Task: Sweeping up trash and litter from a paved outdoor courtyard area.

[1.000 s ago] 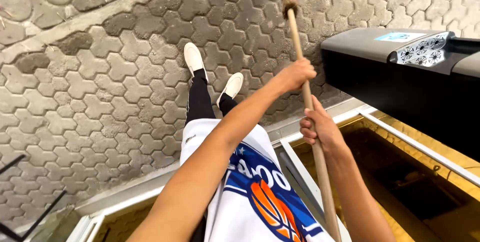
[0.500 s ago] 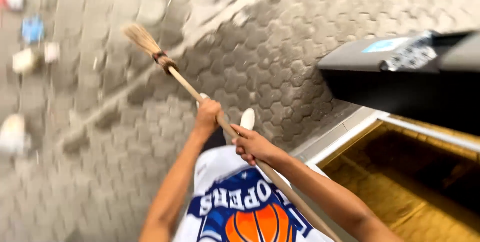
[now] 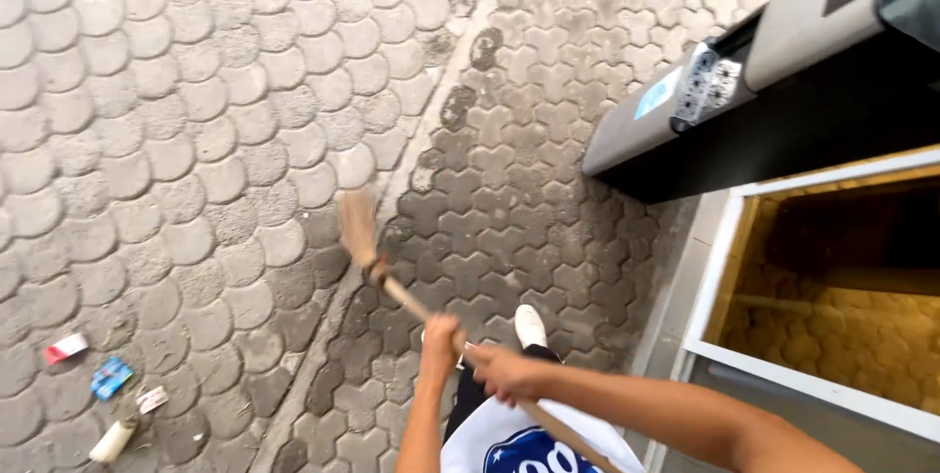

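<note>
So both hands are on the broom [image 3: 392, 282] here, looking straight down from the head cam. Left hand [image 3: 441, 341] sits further up the wooden handle, closer to the bristles, fingers wrapped fully shut around the stick. Right hand [image 3: 504, 373] is just behind it, nearly touching, also curled tight around the handle, which then runs back under the forearm toward the white and blue shirt [image 3: 534, 444]. The long axis goes diagonally, from lower right by the body up and left to the straw head [image 3: 358, 223], which rests on the paving [image 3: 196, 140] right where the rounded stones meet the darker zigzag ones. One white shoe [image 3: 530, 326] shows just right of the hands. The bits of litter [image 3: 108, 380] lie well apart, off to the lower left of the bristles, so the left hand is the nearer one. A dark bin [image 3: 774, 91] stands to the upper right.
</note>
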